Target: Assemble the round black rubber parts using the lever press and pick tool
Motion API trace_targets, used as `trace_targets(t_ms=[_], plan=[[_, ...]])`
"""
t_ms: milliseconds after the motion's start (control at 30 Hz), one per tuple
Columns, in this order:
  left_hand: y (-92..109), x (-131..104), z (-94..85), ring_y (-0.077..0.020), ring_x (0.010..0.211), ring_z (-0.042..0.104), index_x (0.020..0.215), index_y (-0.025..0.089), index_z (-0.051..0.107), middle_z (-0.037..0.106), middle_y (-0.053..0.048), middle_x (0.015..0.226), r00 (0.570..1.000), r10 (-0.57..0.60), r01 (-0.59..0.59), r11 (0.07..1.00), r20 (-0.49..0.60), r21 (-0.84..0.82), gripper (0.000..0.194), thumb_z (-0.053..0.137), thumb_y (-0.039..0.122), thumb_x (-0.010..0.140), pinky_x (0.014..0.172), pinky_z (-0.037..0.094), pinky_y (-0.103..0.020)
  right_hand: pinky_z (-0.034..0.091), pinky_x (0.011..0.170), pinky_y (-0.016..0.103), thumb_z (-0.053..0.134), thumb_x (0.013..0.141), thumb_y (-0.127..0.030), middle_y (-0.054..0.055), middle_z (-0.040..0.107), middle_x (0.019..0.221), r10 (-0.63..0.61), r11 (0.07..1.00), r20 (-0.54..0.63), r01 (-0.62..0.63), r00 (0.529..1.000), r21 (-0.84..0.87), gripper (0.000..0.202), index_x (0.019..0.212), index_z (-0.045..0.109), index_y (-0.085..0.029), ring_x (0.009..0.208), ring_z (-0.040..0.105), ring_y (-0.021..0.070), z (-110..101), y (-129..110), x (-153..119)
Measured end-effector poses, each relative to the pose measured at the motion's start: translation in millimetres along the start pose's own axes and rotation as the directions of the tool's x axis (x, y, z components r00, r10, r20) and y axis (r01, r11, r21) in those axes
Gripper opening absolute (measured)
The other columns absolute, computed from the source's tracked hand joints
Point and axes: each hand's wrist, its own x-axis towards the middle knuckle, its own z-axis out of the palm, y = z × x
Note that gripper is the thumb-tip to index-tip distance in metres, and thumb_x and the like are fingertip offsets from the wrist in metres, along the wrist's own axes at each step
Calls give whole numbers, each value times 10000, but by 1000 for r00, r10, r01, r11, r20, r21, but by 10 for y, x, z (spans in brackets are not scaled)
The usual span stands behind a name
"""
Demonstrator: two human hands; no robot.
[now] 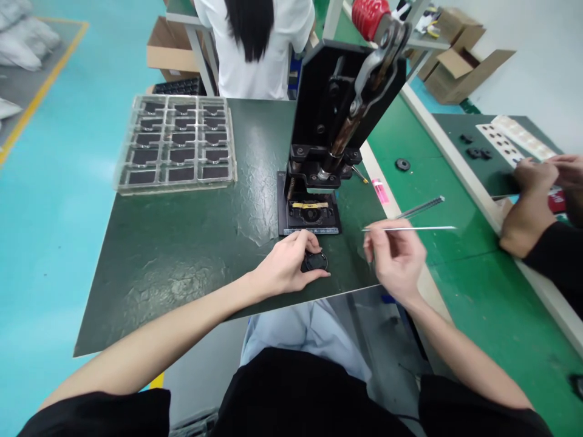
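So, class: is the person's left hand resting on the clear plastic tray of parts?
No: the left hand grips a small round black part on the mat just before the press, while the tray lies apart, farther back.

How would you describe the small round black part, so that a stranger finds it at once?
Start at the black press standing on the dark green mat. Just before its base, the left hand rests on a round black part. It is the only loose piece there; the others sit in the clear tray.

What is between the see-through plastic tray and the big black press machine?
Nothing. In the head view, only bare, wrinkled dark green mat lies between the clear plastic tray of black parts and the black lever press.
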Motion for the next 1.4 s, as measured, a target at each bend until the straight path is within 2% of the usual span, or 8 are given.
trace_targets(t_ms=[133, 233, 333, 567, 733, 900, 1133, 1400], plan=[[15, -4, -12, -245, 999, 710, 1079, 224, 471, 698, -46, 1033, 1000, 1, -2, 999, 18, 34, 531, 869, 420, 786, 847, 604, -397, 601, 716, 358, 526, 986, -116, 59, 761, 908, -251, 933, 196, 291, 948, -213, 320, 1194, 721, -262, 781, 717, 201, -226, -59, 2], [26, -3, -23, -254, 1035, 705, 1092, 226, 473, 701, -54, 1053, 1000, -2, 1, 999, 30, 46, 530, 859, 434, 795, 873, 604, -410, 630, 838, 421, 525, 959, -77, 88, 783, 1105, -236, 920, 316, 316, 919, -233, 422, 1296, 701, -261, 945, 744, 239, -232, -57, -34], [35, 0, -32, -257, 1051, 699, 1099, 226, 474, 706, -58, 1063, 999, -1, -1, 999, 37, 50, 529, 855, 436, 799, 888, 602, -415, 638, 858, 443, 541, 950, -77, 101, 766, 1197, -211, 938, 314, 282, 926, -201, 450, 1337, 679, -261, 986, 744, 246, -190, -66, -54], [54, -9, -48, -261, 1064, 689, 1113, 227, 468, 704, -60, 1067, 998, 15, -18, 998, 59, 58, 510, 843, 419, 824, 913, 590, -427, 641, 727, 379, 557, 949, -10, 66, 785, 1006, -321, 911, 271, 374, 908, -174, 507, 1374, 630, -277, 819, 745, 203, -166, -34, -138], [55, -8, -51, -257, 1070, 684, 1115, 224, 460, 697, -59, 1068, 997, 34, -37, 998, 62, 54, 499, 832, 410, 840, 911, 589, -416, 664, 794, 375, 617, 954, -53, 61, 795, 1043, -265, 945, 248, 302, 932, -124, 568, 1474, 514, -256, 859, 785, 209, -101, 23, -216], [58, -4, -44, -255, 1069, 685, 1122, 225, 461, 699, -58, 1074, 998, 33, -37, 998, 60, 59, 509, 842, 396, 833, 913, 590, -413, 654, 780, 371, 654, 961, -135, 65, 789, 965, -201, 954, 353, 264, 914, -140, 114, 997, 717, -223, 887, 769, 214, -87, 95, -163], [64, -11, -46, -249, 1054, 691, 1117, 225, 467, 685, -49, 1068, 998, 29, -33, 996, 56, 81, 499, 842, 398, 836, 905, 591, -402, 614, 525, 278, 679, 942, -153, 65, 704, 981, -59, 997, 18, 58, 998, 49, 66, 906, 703, -203, 663, 704, 134, -28, 36, -182], [63, -11, -49, -257, 1086, 679, 1129, 227, 449, 686, -50, 1077, 997, 39, -45, 996, 74, 83, 498, 834, 372, 847, 910, 586, -403, 624, 512, 245, 662, 975, -213, 18, 724, 784, 95, 978, 53, -103, 994, 183, 51, 936, 677, -185, 546, 688, 116, 136, -40, -288]])
